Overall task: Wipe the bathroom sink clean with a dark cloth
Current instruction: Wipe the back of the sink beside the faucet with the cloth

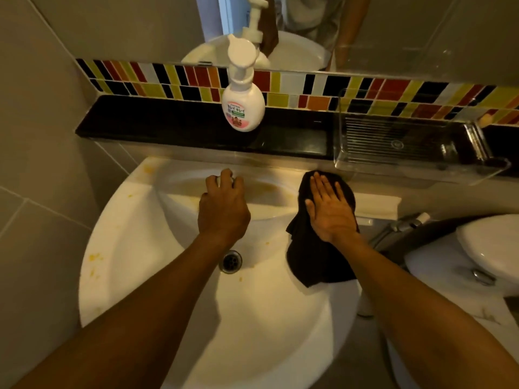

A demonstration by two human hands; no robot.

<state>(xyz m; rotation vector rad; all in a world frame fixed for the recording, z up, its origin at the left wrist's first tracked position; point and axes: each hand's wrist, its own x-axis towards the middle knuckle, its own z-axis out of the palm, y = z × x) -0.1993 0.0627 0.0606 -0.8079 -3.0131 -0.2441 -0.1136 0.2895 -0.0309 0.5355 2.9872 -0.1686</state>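
Dark cloth (317, 248) looks soft and limp; right hand (330, 211) presses it flat, fingers spread, while left hand (223, 209) curls around the tap.

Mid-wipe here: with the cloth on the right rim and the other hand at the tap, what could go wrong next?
1. The dark cloth hangs into the basin; if the left hand on the tap opens it, it may get soaked.
2. The right hand presses near the clear tray overhanging the shelf; an upward sweep could knock it.
3. Yellow stains on the left rim could be missed.
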